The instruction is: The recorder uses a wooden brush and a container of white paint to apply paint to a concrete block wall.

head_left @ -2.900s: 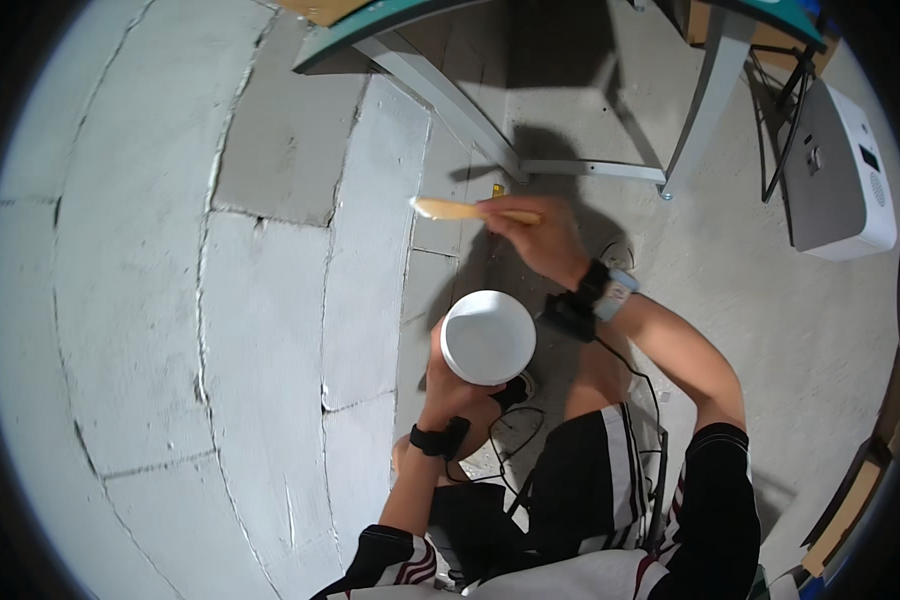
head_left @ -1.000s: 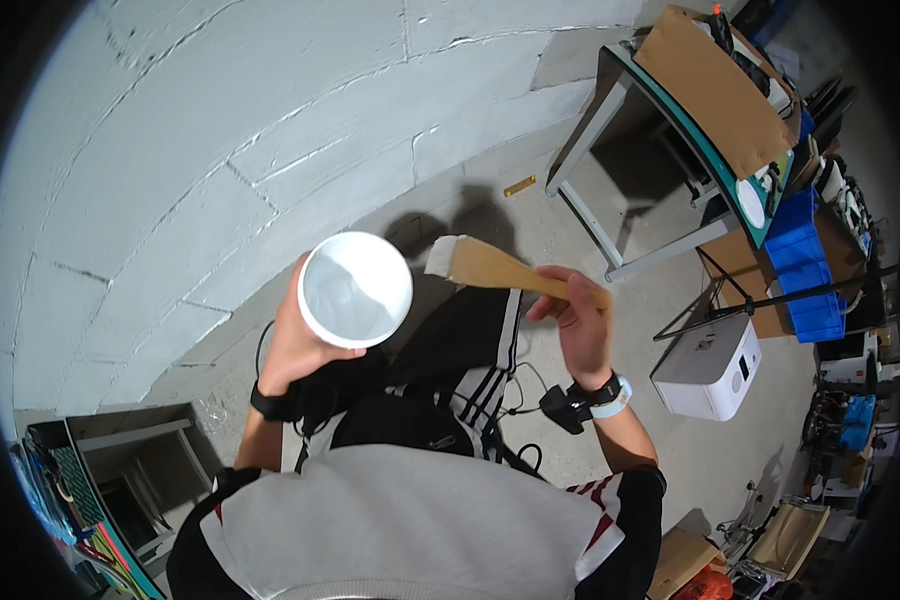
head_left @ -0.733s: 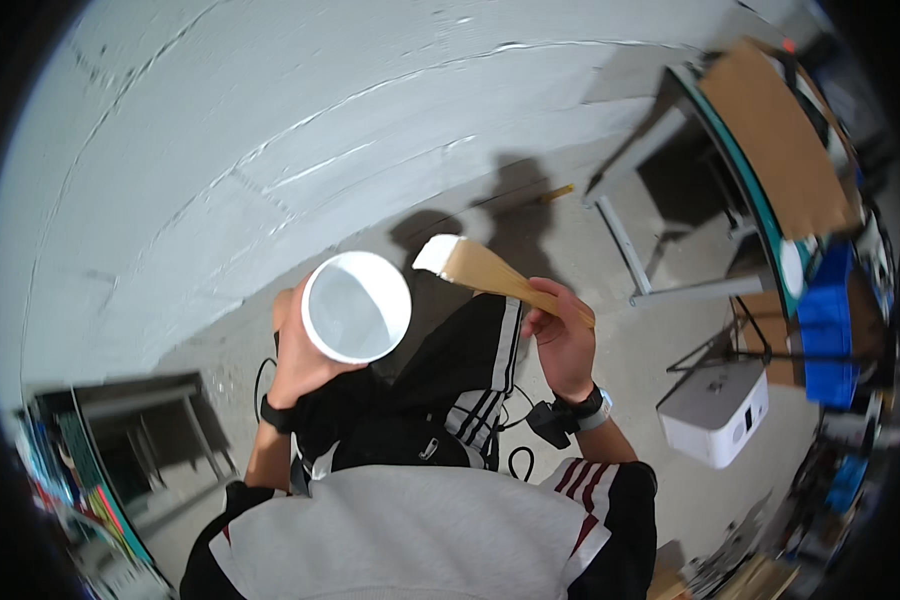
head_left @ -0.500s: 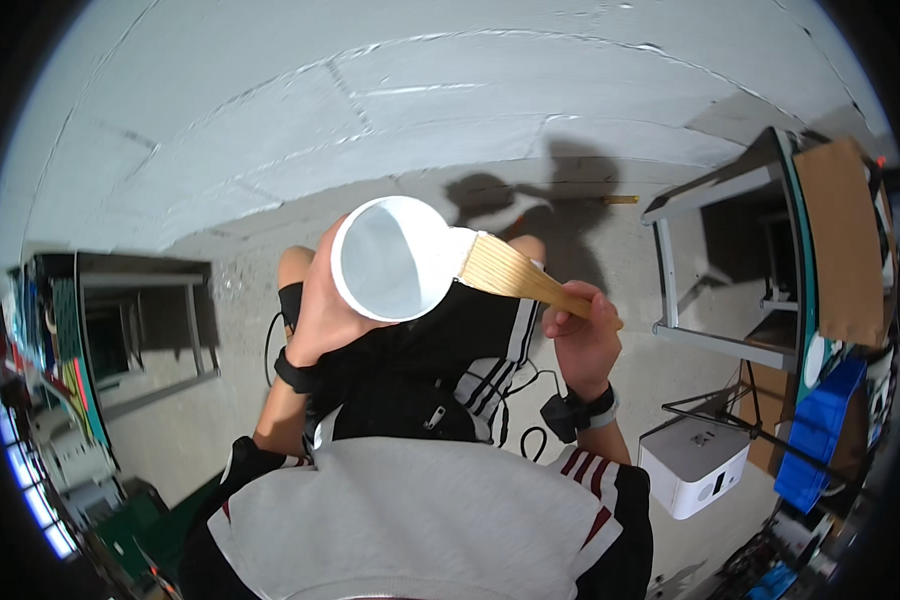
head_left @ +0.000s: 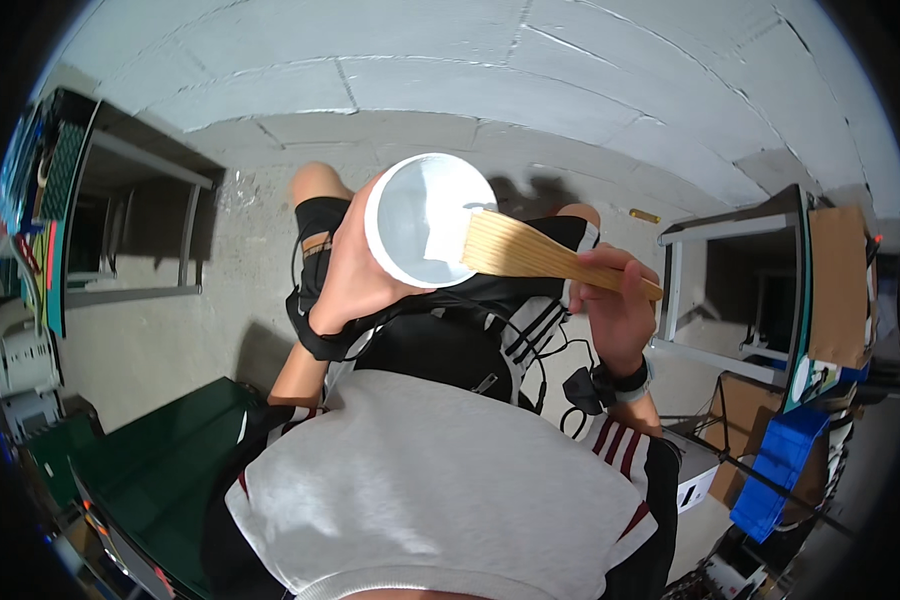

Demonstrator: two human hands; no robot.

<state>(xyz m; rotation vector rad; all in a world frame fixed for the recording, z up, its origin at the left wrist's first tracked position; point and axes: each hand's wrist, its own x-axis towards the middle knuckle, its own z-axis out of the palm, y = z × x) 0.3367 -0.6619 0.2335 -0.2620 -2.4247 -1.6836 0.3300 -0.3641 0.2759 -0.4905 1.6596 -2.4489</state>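
Observation:
A round white tub is tilted so that its pale inside shows. My left hand is wrapped around its left side, closed on it. A flat wooden-handled paintbrush with a white head lies across the tub's right rim. The head is over or inside the opening; whether it touches the inner wall I cannot tell. My right hand is closed on the narrow end of the handle, thumb and fingers pinching it.
A white-painted block wall rises ahead. Metal-framed racks stand at left and right. A blue bin and a white box are at lower right. Black cables hang near my right wrist. A small yellow object lies by the wall.
The paintbrush's white head has moved from outside the tub's right rim to over its opening. Both hands appear farther right, and the whole view has turned.

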